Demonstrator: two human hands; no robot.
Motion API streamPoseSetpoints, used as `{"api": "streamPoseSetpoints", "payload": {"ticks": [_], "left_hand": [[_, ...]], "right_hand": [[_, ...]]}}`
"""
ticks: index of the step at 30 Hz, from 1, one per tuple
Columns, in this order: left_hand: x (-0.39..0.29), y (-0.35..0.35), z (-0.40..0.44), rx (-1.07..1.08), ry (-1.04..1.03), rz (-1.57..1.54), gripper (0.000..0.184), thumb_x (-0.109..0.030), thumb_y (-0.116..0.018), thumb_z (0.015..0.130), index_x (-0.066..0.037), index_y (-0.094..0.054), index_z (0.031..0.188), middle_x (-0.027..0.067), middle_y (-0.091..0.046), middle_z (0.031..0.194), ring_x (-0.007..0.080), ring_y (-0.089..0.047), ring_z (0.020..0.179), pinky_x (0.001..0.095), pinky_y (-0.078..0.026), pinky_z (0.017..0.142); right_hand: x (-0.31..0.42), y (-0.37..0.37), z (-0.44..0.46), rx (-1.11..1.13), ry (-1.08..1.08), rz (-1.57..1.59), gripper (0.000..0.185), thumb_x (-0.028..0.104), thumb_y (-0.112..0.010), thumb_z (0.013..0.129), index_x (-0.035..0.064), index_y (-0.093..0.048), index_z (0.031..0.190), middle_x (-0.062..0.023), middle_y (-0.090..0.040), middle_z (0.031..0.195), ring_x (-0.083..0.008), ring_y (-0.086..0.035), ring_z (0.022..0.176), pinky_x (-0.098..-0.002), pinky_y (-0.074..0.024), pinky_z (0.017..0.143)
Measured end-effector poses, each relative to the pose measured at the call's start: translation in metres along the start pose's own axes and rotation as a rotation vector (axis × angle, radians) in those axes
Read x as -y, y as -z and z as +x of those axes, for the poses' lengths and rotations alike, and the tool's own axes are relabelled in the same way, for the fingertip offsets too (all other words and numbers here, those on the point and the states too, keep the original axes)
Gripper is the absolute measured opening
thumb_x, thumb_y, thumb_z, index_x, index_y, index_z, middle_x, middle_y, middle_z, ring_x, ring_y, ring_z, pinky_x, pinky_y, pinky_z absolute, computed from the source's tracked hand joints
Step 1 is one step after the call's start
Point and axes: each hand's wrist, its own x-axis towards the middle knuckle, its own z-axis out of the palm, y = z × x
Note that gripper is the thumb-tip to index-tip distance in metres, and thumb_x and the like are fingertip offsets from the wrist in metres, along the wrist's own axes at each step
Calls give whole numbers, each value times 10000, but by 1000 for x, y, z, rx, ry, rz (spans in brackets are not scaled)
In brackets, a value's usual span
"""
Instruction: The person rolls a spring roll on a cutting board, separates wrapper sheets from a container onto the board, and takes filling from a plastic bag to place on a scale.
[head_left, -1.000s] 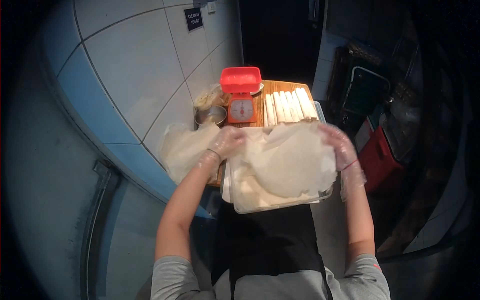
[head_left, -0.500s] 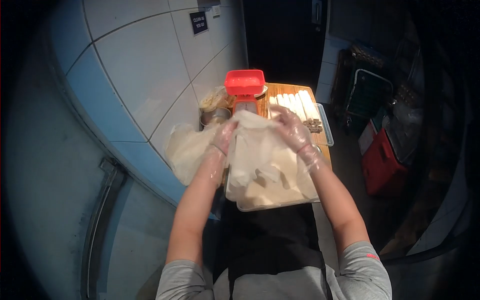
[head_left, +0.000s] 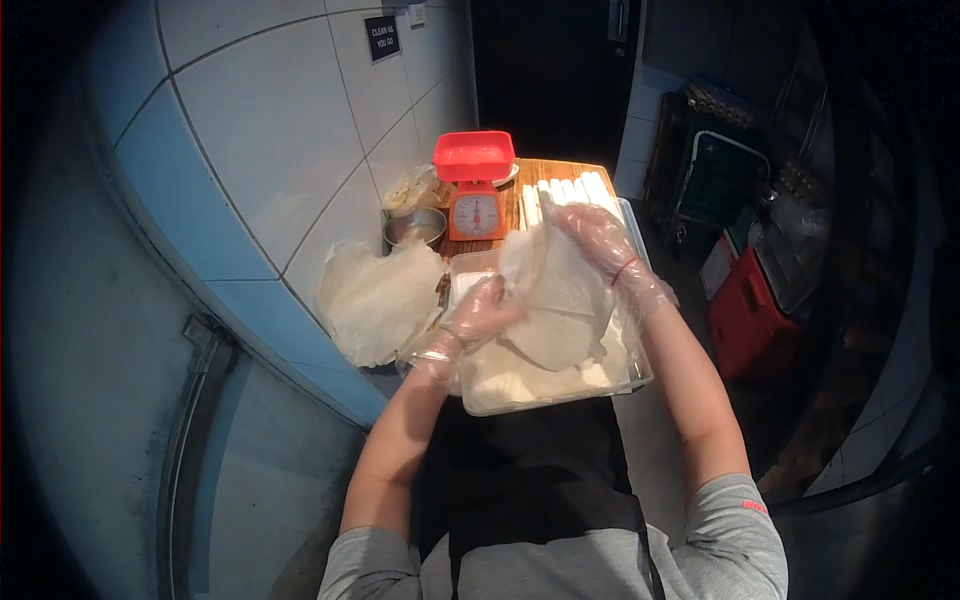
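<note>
Both hands wear clear plastic gloves. My right hand [head_left: 597,240] pinches the upper edge of a thin, pale wrapper sheet [head_left: 562,305], which hangs limp and half see-through. At the sheet's left edge is my left hand [head_left: 485,313], its fingers closed on the edge. Under them lies a shallow clear plastic container [head_left: 478,405] with more pale, thin sheets [head_left: 500,385] in it. A loose pile of similar wrappers [head_left: 375,300] rests left of my left hand. Beyond my right hand, a row of white rolls [head_left: 565,190] lies side by side, partly hidden by that hand.
A red kitchen scale [head_left: 476,200] with a tray on top stands on the wooden table [head_left: 570,168]. Beside it are a metal bowl [head_left: 415,228] and a plastic bag [head_left: 412,190] against the tiled wall [head_left: 280,110]. A red cooler box [head_left: 750,315] sits on the floor at right.
My left hand has moved down and right, and my right hand slightly right. The wrapper sheet now hangs more to the right, uncovering the scale's dial and the container's left part.
</note>
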Motion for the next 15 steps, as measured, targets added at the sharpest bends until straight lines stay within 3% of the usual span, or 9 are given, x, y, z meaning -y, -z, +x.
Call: {"api": "streamPoseSetpoints", "payload": {"ticks": [1, 3, 4, 7, 9, 11, 13, 15], "left_hand": [[4, 7, 1, 7, 88, -77, 596, -221, -697, 901, -29, -422, 1395, 154, -579, 1292, 252, -521, 1267, 386, -479, 1005], [16, 18, -3, -50, 40, -497, 508, -241, -641, 938, -25, -460, 1361, 140, -604, 1263, 263, -558, 1225, 402, -465, 1025], [20, 21, -5, -79, 14, -707, 469, -251, -614, 957, -23, -480, 1345, 133, -617, 1249, 268, -576, 1204, 410, -458, 1035], [4, 10, -16, -60, -74, -1107, 554, -322, -613, 952, -50, -436, 1401, 114, -579, 1287, 246, -603, 1123, 364, -517, 932], [-27, -2, -24, 28, -78, -1198, 517, -246, -617, 948, -45, -447, 1394, 110, -588, 1282, 236, -621, 1098, 374, -501, 963], [-21, -2, -16, -16, -135, -951, 498, -183, -624, 940, -41, -458, 1388, 108, -595, 1278, 229, -626, 1093, 378, -499, 970], [5, 5, 4, -185, -244, -362, 494, -133, -633, 927, -35, -467, 1382, 107, -599, 1275, 225, -617, 1108, 377, -512, 955], [-12, 5, 1, -171, -342, -524, 505, -93, -654, 904, -19, -477, 1370, 103, -621, 1241, 195, -621, 1096, 351, -515, 953]], "right_hand": [[0, 7, 1, 18, 91, -21, 390, 379, -553, 947, 34, -694, 1060, -81, -681, 1022, -209, -619, 946, -339, -468, 878], [-1, 27, 6, 55, 275, -63, 317, 305, -582, 958, 12, -678, 1034, -11, -654, 897, -120, -588, 800, -288, -480, 772], [4, 30, 2, 2, 244, -81, 271, 274, -569, 972, 29, -683, 998, 18, -644, 866, -108, -559, 755, -277, -469, 740], [-1, 37, -2, 62, 112, 393, 252, 264, -578, 971, 39, -687, 935, 37, -636, 846, -72, -542, 757, -252, -456, 713], [-3, 40, 0, 71, 104, 371, 230, 258, -598, 969, 50, -678, 910, 48, -619, 832, -38, -535, 757, -218, -447, 685], [-6, 43, 1, 39, 196, 164, 231, 267, -605, 968, 51, -676, 928, 46, -614, 822, -34, -543, 754, -209, -450, 678], [1, 54, -2, 51, 240, 181, 232, 274, -609, 968, 52, -673, 937, 46, -609, 817, -35, -541, 747, -208, -450, 676], [6, 62, -6, 56, 220, 260, 227, 266, -608, 966, 51, -678, 952, 37, -614, 831, -45, -542, 768, -218, -451, 704]]}}
